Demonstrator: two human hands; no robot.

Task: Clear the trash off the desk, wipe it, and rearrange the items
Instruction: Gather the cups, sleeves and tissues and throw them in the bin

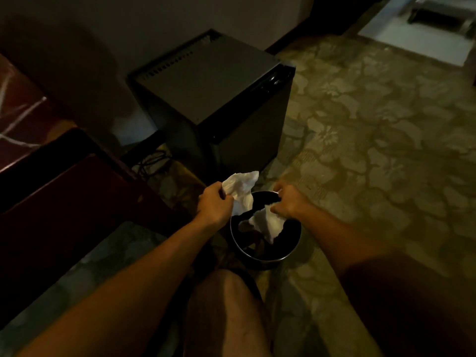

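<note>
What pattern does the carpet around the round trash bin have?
A leafy floral pattern in muted green and beige on the carpet, clearest in the head view right of the round black trash bin.

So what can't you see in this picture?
All in the head view:
- What lies in the bin: dark, and the tissue in the right hand covers part of it.
- The desk: cut off by the left edge, its top out of view.
- Whether the left hand holds a second tissue or one torn sheet: unclear.
- The black box: unlit front.
</note>
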